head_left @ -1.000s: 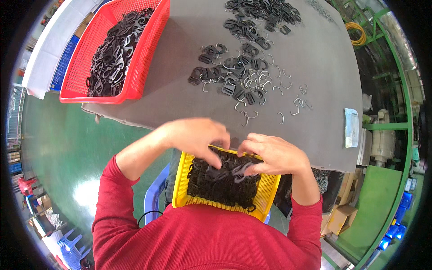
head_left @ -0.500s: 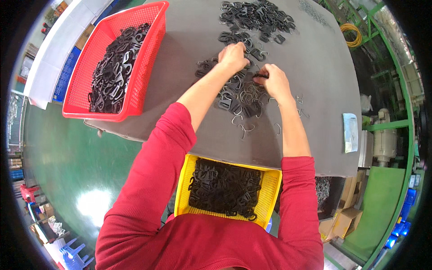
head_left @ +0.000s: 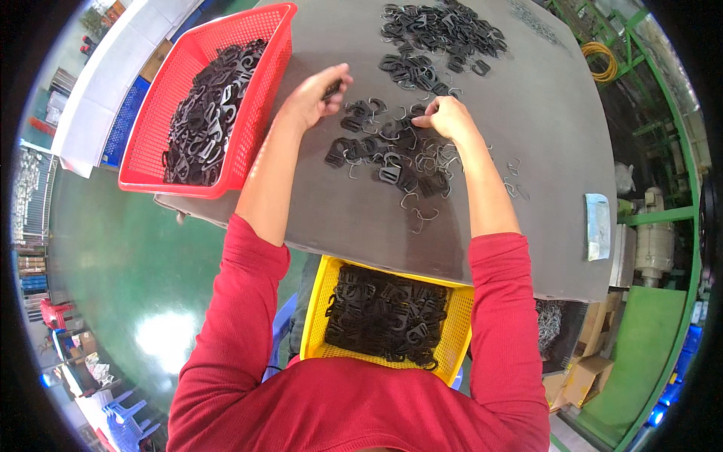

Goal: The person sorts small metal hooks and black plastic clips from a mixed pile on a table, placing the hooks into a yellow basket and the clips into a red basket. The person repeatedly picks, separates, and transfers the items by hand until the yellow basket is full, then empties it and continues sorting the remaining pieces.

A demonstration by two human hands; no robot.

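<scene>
Over the grey table (head_left: pixel 527 226), my left hand (head_left: pixel 315 96) is closed on a black plastic hook (head_left: pixel 331 90), between the red basket and the loose parts. My right hand (head_left: pixel 446 117) is pinched at the upper right of the nearer pile of black hooks (head_left: pixel 360 148); its fingertips touch a dark piece there, probably one of these hooks. Bent silver wire hooks (head_left: pixel 438 156) lie mixed among and beside the black parts, just below my right hand. A larger heap of black hooks (head_left: pixel 444 34) spreads farther back.
A red basket (head_left: pixel 260 98) of black hooks stands at the table's left. At my lap sits a yellow basket (head_left: pixel 459 316), filled with black plastic parts. Near the right edge lies a light blue packet (head_left: pixel 597 226). More wire pieces (head_left: pixel 535 19) are scattered at the back.
My left hand has moved left from the pile toward the red basket, carrying a black hook. My right hand has shifted slightly up and left, onto the pile. The whole view has shifted a little.
</scene>
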